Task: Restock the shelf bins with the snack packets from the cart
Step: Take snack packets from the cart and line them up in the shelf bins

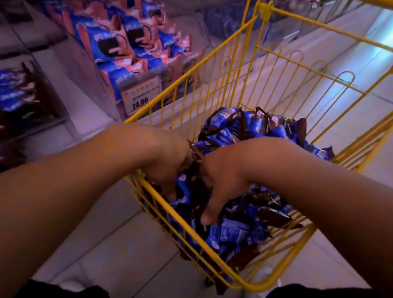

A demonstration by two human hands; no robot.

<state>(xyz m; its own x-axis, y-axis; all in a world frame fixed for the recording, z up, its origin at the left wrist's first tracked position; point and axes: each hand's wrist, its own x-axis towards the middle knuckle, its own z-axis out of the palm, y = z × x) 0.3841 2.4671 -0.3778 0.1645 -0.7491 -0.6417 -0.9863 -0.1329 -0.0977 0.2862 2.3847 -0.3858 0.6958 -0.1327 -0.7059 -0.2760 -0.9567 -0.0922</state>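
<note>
Two hands are down in the yellow wire cart (241,287) at once, scooping at the heap of blue-and-brown snack packets (236,231) that fills the basket. The left hand (165,162) is dug in at the near-left corner, fingers curled down among the wrappers; the right hand (224,178) sits just beside it, knuckles almost touching, fingers hooked under and the thumb pressed flat on a packet. Between the two, a clump of packets looks pinched up, though how many each hand really has is hidden by the hands themselves.

To do this well, I'd say gather from underneath, squeeze the two hands together so the slippery wrappers don't spill out the sides, and lift clear of the near rim before swinging left. Both forearms come in from the lower corners, wrists bent downward over the rim.

Off to the left wait the clear shelf bins: the near bin (0,104) holds matching blue-and-brown packets and seems the likely target; the next bin (119,43), with blue-and-pink packs and a price tag (141,96), is a different product.
</note>
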